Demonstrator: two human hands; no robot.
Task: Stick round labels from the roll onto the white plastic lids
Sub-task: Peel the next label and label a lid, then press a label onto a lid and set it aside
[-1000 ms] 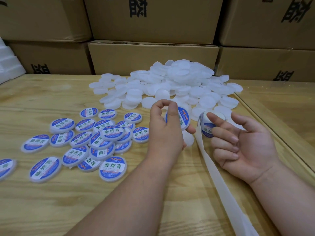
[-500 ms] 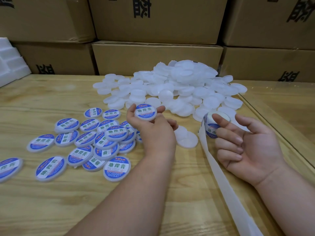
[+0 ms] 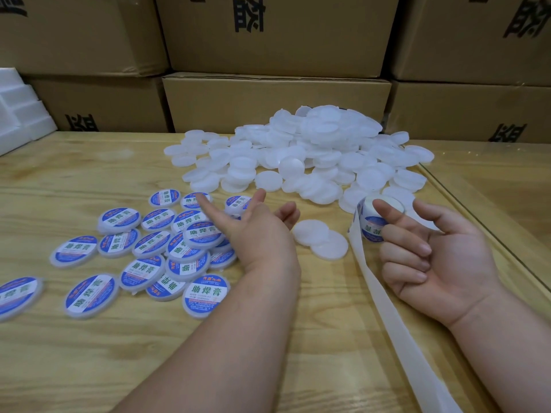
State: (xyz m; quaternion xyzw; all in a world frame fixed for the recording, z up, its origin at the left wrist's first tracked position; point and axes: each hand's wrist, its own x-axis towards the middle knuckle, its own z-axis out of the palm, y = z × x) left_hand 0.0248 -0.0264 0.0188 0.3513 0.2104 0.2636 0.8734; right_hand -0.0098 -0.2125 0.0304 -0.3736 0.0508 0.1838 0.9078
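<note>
Hands are working over a wooden table in the head view, the only view there is. The left hand is hovering with its fingers spread wide and holding nothing, just above the near edge of the labelled lids, which are lying scattered and overlapping on the left side of the table. The right hand is lying palm up, its index finger pushed through the core of the label roll, the other fingers curling loosely; whether the thumb is pressing the roll I cannot tell. Empty backing strip is trailing from the roll toward the near edge. Two blank lids are lying between the hands, and the big heap of blank lids is sitting behind them, against the cardboard boxes.

Risks, as I judge them: the roll is hanging on one finger only, so it could be slipping off or unwinding when the next label gets peeled. The trailing strip could be snagging under a forearm. A label laid off-centre on so small a lid would be creasing.
</note>
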